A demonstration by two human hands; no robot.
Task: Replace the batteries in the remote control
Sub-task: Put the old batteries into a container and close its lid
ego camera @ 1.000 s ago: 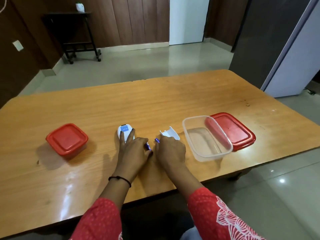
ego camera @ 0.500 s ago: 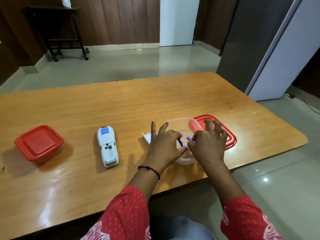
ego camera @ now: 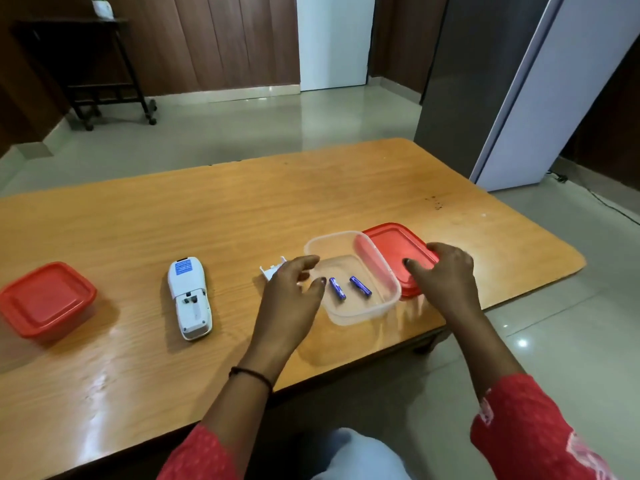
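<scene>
A white remote control [ego camera: 189, 301] lies face down on the wooden table [ego camera: 242, 209], its battery bay uncovered and without batteries. Its white cover [ego camera: 272, 271] peeks out behind my left hand [ego camera: 292, 299]. Two blue batteries [ego camera: 337, 288] [ego camera: 360, 285] lie inside a clear plastic box [ego camera: 377, 308]. My left hand hovers at the box's left rim, fingers spread, holding nothing. My right hand [ego camera: 446, 275] rests with its fingers on the red lid [ego camera: 391, 244] beside the box.
A second box with a red lid [ego camera: 45, 303] stands at the table's left. The near table edge runs just under my wrists. A dark cabinet [ego camera: 485, 81] stands beyond the right corner, and a black trolley [ego camera: 86, 64] at the back left.
Both hands carried a battery each from beside the remote to the clear box and let them go. The right hand has since shifted onto the red lid.
</scene>
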